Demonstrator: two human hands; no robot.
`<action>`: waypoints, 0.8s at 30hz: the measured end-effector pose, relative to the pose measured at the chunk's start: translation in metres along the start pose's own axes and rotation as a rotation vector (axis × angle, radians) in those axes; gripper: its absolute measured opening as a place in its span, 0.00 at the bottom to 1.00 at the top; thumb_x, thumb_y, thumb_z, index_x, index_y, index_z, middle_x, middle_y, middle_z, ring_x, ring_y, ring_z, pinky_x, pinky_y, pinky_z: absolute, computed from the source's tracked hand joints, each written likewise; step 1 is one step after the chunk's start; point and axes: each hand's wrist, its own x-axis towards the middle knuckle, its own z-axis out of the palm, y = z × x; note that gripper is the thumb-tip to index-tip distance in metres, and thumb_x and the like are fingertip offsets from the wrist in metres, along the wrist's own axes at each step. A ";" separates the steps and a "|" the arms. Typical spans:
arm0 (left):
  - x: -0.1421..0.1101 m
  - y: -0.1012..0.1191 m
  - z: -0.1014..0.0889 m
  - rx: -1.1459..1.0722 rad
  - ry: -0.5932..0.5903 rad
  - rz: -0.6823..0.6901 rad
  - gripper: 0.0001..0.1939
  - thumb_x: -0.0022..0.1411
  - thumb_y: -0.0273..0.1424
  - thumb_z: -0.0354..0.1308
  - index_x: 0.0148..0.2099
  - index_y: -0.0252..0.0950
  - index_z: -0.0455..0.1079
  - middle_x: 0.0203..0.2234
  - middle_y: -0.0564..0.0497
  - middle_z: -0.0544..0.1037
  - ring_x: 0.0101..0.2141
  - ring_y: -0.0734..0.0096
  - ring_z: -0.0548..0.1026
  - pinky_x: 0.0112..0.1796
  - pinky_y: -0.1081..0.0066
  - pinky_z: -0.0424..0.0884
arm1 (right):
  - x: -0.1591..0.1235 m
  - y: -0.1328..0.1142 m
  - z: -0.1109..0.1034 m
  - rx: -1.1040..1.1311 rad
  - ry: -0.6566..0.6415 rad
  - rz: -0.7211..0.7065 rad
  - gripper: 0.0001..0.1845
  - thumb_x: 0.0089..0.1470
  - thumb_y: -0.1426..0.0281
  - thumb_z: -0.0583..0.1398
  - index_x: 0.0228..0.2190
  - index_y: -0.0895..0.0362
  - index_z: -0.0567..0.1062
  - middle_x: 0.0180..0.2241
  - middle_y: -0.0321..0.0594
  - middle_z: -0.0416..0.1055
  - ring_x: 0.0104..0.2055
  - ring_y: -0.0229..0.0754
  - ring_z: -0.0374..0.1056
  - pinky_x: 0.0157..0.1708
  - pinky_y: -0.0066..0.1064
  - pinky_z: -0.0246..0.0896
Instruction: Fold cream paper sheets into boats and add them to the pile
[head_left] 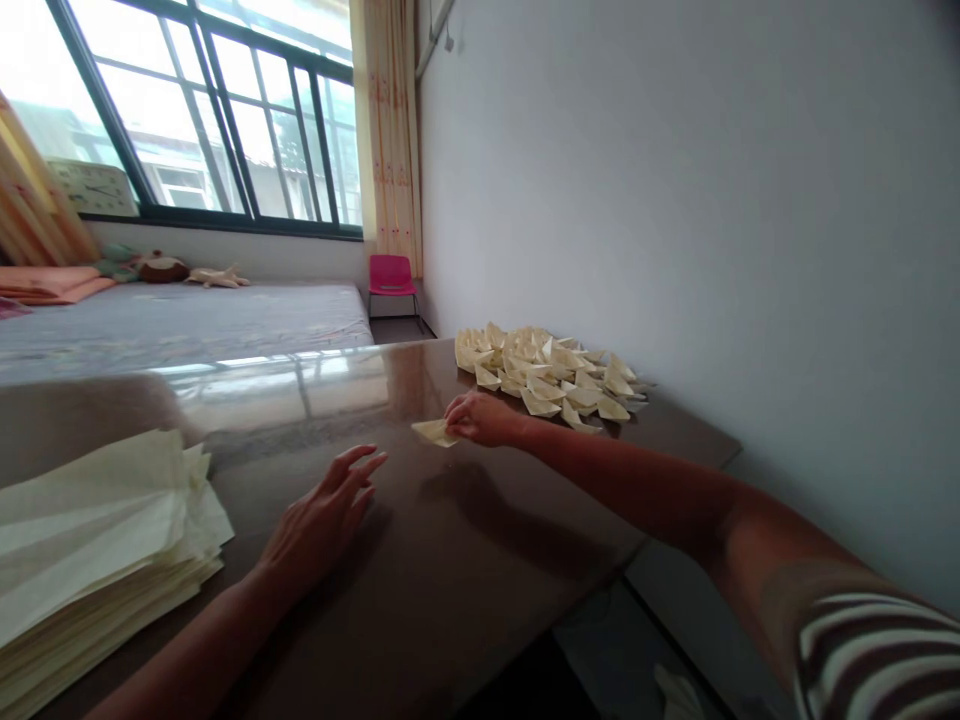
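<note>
My right hand (480, 416) reaches forward over the dark glossy table (450, 560) and pinches a small folded cream paper piece (435, 431) just above the tabletop. Behind it, close to the wall, lies a pile of several folded cream paper pieces (547, 378). My left hand (326, 520) hovers palm down over the table with its fingers stretched out, holding nothing. A thick stack of flat cream paper sheets (97, 550) rests at the table's near left.
The grey wall (675, 200) runs along the table's right edge. Beyond the table stand a bed (180, 325), a small pink chair (392, 277), a window with curtains and a clock (94, 188) on the sill.
</note>
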 end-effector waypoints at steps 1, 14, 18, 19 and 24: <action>0.000 -0.002 0.002 0.015 -0.015 0.009 0.21 0.69 0.37 0.40 0.61 0.45 0.58 0.60 0.47 0.61 0.39 0.69 0.78 0.31 0.73 0.75 | -0.006 0.018 -0.014 -0.016 0.029 0.031 0.06 0.51 0.70 0.62 0.29 0.51 0.82 0.38 0.32 0.77 0.40 0.34 0.70 0.41 0.22 0.59; -0.001 -0.016 0.017 0.061 -0.049 0.019 0.18 0.68 0.40 0.43 0.56 0.49 0.65 0.60 0.53 0.64 0.40 0.70 0.79 0.34 0.75 0.76 | -0.052 0.245 -0.147 -0.359 0.479 0.813 0.16 0.52 0.60 0.59 0.39 0.53 0.81 0.38 0.44 0.78 0.39 0.47 0.72 0.33 0.31 0.63; -0.002 -0.020 0.019 0.054 -0.067 0.012 0.17 0.68 0.40 0.44 0.55 0.49 0.67 0.59 0.53 0.64 0.41 0.70 0.78 0.37 0.76 0.76 | -0.024 0.273 -0.132 -0.388 0.401 0.873 0.13 0.49 0.60 0.62 0.35 0.51 0.82 0.39 0.43 0.78 0.41 0.46 0.72 0.36 0.31 0.64; -0.002 -0.020 0.019 0.051 -0.072 0.015 0.17 0.68 0.40 0.44 0.54 0.49 0.67 0.59 0.53 0.64 0.42 0.70 0.78 0.37 0.76 0.76 | -0.017 0.278 -0.128 -0.392 0.380 0.885 0.13 0.49 0.60 0.62 0.35 0.51 0.82 0.39 0.44 0.78 0.41 0.46 0.72 0.37 0.31 0.65; -0.004 -0.022 0.019 0.032 -0.101 0.004 0.16 0.68 0.39 0.44 0.52 0.49 0.69 0.59 0.54 0.64 0.42 0.72 0.78 0.39 0.77 0.75 | 0.005 0.298 -0.113 -0.387 0.283 0.918 0.13 0.48 0.61 0.63 0.35 0.52 0.82 0.40 0.47 0.78 0.42 0.47 0.73 0.39 0.33 0.66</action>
